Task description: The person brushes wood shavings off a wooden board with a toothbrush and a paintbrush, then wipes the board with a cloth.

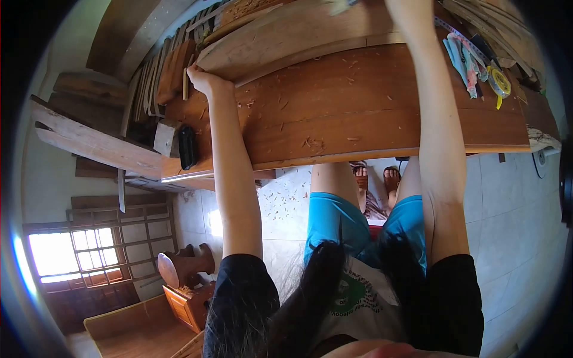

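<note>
A long wooden board (298, 45) lies across the far side of the brown wooden table (328, 107). My left hand (208, 80) is closed round the board's left end, close to a thin upright strip of wood (185, 83). Over the board's right part, my right hand (410, 7) reaches to the top edge of the view, which cuts off its fingers; whether it holds anything cannot be seen. A pale, blurred thing (340, 6) shows at the top edge, left of that hand. Curled wood shavings (313, 143) are scattered on the tabletop.
A black case (188, 147) sits at the table's left end beside a wood block (166, 138). Yellow tape (499, 82) and a bundle of cloth (462, 59) lie at the right. Stacked planks (149, 89) crowd the left; shavings litter the tiled floor (280, 203).
</note>
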Tool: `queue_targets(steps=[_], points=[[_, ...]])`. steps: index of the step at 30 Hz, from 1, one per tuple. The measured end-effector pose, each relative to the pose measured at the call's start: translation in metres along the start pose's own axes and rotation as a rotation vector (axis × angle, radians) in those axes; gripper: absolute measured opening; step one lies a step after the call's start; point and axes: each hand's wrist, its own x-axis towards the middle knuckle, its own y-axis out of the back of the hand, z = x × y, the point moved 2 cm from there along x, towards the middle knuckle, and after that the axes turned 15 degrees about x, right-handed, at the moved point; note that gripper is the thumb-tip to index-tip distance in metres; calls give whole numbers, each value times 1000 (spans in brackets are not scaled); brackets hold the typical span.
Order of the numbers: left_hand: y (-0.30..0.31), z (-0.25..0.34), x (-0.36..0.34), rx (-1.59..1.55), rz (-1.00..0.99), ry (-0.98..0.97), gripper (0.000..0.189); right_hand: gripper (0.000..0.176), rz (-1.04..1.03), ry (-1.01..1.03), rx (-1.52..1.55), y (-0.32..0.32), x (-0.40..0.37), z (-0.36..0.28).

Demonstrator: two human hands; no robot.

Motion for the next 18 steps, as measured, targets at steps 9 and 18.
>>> queue_targets(steps=[9, 18], points=[[-3, 4, -7, -30, 0, 8, 39, 25, 507, 568, -379, 58, 16, -32], [8, -10, 22, 6, 9, -22, 30, 35, 455, 12, -665, 100, 28, 11]])
